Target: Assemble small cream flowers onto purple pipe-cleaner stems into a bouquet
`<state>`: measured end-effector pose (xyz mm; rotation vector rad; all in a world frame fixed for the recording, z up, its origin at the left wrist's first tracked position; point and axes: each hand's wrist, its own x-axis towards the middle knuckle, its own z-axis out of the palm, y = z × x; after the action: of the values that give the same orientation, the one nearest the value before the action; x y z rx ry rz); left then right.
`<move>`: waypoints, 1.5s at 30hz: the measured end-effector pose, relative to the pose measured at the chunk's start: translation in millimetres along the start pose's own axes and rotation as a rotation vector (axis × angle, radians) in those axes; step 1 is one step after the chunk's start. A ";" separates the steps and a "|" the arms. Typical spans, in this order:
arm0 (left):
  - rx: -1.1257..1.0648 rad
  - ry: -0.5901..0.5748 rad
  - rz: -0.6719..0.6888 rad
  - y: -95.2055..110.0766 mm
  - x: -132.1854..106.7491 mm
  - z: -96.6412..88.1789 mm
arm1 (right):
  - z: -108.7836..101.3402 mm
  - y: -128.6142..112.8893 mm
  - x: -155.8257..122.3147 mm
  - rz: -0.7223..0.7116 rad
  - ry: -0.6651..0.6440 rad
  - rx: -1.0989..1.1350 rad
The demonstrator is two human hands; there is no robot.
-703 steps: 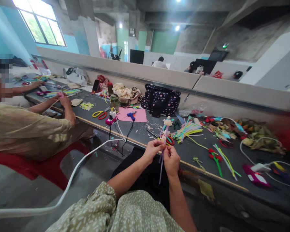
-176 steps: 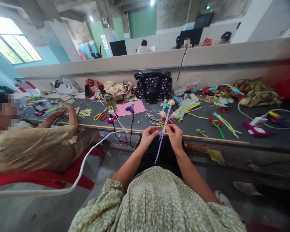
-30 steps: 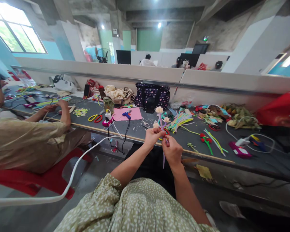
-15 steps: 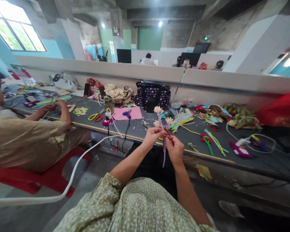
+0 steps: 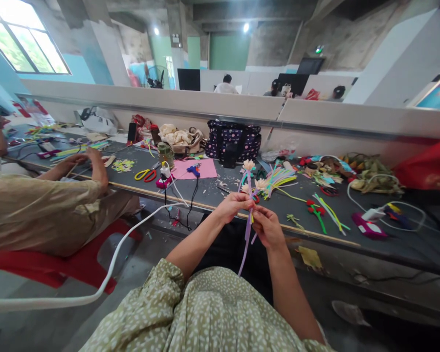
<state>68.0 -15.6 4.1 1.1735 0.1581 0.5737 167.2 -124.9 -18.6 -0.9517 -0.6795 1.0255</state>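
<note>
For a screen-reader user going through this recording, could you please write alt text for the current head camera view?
Both hands, the left hand and the right hand, grip the lilac stems of a pipe-cleaner flower bunch in front of a dark worktable strewn with coloured pipe cleaners, scissors and a spotted bag. A co-worker sits to the left at the same table.

Craft workshop: long bench (image 5: pixel 388 244) strewn with pipe cleaners (image 5: pixel 278 178) (scissors (image 5: pixel 146 173) too)

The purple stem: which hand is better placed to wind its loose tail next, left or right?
Probably the right hand: it sits lower on the purple stem, beside the hanging tail, while the left hand pinches the stem just under the flowers.
</note>
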 end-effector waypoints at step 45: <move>0.306 0.366 0.300 -21.3 1.8 8.0 | 2.5 15.5 1.6 -0.454 0.338 -0.946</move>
<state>80.1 -26.9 -11.7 1.3904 0.3966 1.0574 159.6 -119.5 -31.3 -1.6342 -1.0523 0.0798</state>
